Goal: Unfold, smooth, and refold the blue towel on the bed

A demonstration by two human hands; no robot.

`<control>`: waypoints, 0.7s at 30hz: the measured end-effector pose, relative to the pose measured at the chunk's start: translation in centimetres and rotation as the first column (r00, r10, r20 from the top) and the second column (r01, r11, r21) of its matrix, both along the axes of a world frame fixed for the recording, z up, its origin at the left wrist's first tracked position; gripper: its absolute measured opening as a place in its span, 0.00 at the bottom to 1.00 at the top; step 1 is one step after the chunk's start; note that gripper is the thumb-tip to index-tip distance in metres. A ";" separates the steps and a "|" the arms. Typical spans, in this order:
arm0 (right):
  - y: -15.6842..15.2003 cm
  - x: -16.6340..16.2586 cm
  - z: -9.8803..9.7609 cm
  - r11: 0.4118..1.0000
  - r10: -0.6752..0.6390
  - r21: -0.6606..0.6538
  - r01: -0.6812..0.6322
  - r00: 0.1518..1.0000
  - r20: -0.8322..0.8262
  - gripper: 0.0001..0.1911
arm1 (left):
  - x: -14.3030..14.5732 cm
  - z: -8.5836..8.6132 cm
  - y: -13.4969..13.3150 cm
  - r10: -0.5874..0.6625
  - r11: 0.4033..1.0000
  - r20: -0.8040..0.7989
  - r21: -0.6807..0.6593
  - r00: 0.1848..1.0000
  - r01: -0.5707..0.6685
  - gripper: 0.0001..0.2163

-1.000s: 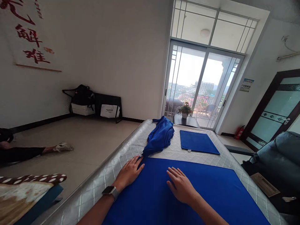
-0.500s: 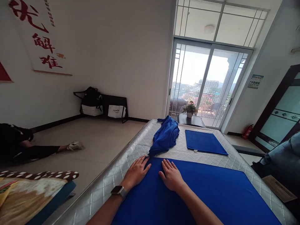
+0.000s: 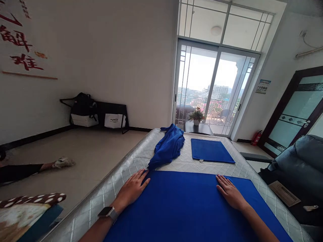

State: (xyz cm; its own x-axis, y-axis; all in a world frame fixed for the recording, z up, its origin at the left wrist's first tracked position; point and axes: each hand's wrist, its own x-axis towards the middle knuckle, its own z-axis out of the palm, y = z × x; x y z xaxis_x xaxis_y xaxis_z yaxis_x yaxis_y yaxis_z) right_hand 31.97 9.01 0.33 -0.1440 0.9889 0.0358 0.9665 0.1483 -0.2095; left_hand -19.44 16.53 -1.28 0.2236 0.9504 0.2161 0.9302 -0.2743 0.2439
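A large blue cloth (image 3: pixel 186 205) lies spread flat on a quilted silver mattress (image 3: pixel 121 181) in front of me. My left hand (image 3: pixel 132 189), with a watch on its wrist, lies flat on the cloth's far left corner, fingers stretched out. My right hand (image 3: pixel 229 192) rests flat near the cloth's far right corner, fingers stretched out too. Beyond the cloth a crumpled blue cloth (image 3: pixel 168 146) is heaped on the mattress. To its right sits a small folded blue cloth (image 3: pixel 209 150).
A person's leg and shoe (image 3: pixel 59 163) stretch across the floor at left. Bags (image 3: pixel 84 109) sit on a dark bench by the wall. A potted plant (image 3: pixel 196 117) on a small table stands before the glass balcony door. A grey sofa (image 3: pixel 300 164) is at right.
My right hand has slid to the right along the cloth's far edge, from beside my left hand to the right corner. My left hand has stayed at the left corner.
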 end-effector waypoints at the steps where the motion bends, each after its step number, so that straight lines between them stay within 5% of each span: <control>1: -0.2 2.2 -0.4 0.999 -0.046 0.002 0.046 0.999 0.012 0.36 | -0.1 -0.1 0.0 0.000 1.000 0.001 0.002 1.000 0.000 0.30; 5: -0.5 9.3 -1.8 0.983 -0.185 0.013 0.185 0.980 0.074 0.36 | -0.4 -0.6 0.3 0.001 1.000 0.008 0.031 1.000 -0.001 0.29; 9: -0.4 13.1 -2.9 0.964 -0.267 0.040 0.264 0.956 0.121 0.35 | -0.6 -0.8 0.6 -0.013 0.999 -0.006 0.033 1.000 0.013 0.29; 21: -0.5 14.1 -3.5 0.933 -0.357 0.078 0.350 0.928 0.110 0.34 | 0.3 0.9 -0.3 -0.013 1.000 -0.074 -0.017 0.997 0.012 0.29</control>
